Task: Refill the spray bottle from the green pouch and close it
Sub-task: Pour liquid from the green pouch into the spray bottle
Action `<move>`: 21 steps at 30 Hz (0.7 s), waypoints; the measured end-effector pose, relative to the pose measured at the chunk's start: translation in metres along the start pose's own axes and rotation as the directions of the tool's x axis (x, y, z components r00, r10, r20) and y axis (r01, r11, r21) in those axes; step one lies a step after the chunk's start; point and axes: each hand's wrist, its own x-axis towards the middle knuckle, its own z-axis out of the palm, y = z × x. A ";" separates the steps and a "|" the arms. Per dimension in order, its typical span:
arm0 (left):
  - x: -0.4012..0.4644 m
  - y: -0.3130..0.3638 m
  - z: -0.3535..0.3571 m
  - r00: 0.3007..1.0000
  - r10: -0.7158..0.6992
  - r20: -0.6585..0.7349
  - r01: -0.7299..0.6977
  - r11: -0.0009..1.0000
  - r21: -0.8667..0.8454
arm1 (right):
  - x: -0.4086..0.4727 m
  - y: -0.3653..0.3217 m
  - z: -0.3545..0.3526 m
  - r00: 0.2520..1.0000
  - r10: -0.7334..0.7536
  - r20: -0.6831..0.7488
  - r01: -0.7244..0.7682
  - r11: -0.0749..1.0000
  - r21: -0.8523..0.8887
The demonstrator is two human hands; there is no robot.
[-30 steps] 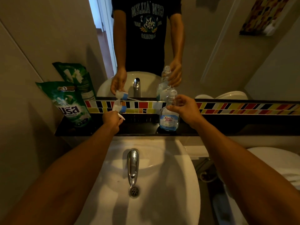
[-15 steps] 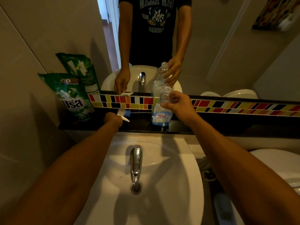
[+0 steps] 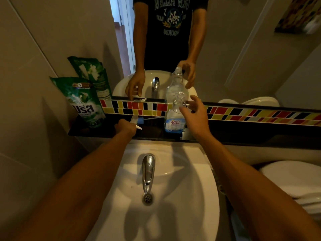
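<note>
The clear spray bottle [image 3: 174, 119], with a blue label and no cap on its neck, stands upright on the black ledge [image 3: 243, 134] behind the sink. My right hand [image 3: 195, 117] is just right of its neck with the fingers spread; the thumb is at or near the bottle. My left hand [image 3: 125, 126] rests on the ledge, closed around the white spray head [image 3: 137, 121], whose blue collar and thin tube point toward the bottle. The green pouch [image 3: 85, 103] leans upright against the wall at the ledge's left end.
A white sink [image 3: 182, 197] with a chrome tap [image 3: 147, 171] lies below the ledge. A mirror [image 3: 243, 58] above a coloured tile strip [image 3: 243, 114] reflects the scene. A white toilet [image 3: 286, 178] stands at the right.
My left hand has lowered the spray head onto the ledge. My right hand has let go of the bottle's neck and spread its fingers.
</note>
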 end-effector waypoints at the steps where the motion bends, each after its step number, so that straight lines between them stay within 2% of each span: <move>1: -0.003 0.000 -0.004 1.000 0.025 0.000 -0.025 1.000 -0.001 | -0.006 0.002 0.002 0.997 0.008 -0.081 -0.007 1.000 0.013; 3: -0.011 0.001 -0.014 0.994 0.107 -0.015 -0.106 0.993 0.056 | -0.020 0.008 0.007 0.979 0.002 -0.206 0.000 1.000 0.007; 5: -0.021 -0.001 -0.026 0.973 0.225 -0.048 -0.215 0.964 0.154 | -0.034 0.013 0.013 0.970 -0.036 -0.240 0.028 0.999 -0.037; 7: -0.032 -0.003 -0.041 0.942 0.328 -0.078 -0.301 0.922 0.242 | -0.048 0.016 0.022 0.980 -0.077 -0.184 0.067 0.996 -0.058; 9: -0.043 -0.006 -0.058 0.928 0.366 -0.076 -0.333 0.902 0.276 | -0.058 0.017 0.034 0.985 -0.128 -0.119 0.119 0.990 -0.080; 14: -0.063 -0.021 -0.104 0.944 0.327 -0.046 -0.311 0.927 0.208 | -0.069 0.005 0.077 0.983 -0.171 0.068 0.179 0.973 -0.146; 21: -0.043 -0.044 -0.167 0.944 0.325 -0.058 -0.327 0.944 -0.036 | -0.068 -0.030 0.144 0.958 -0.177 0.226 0.199 0.977 -0.079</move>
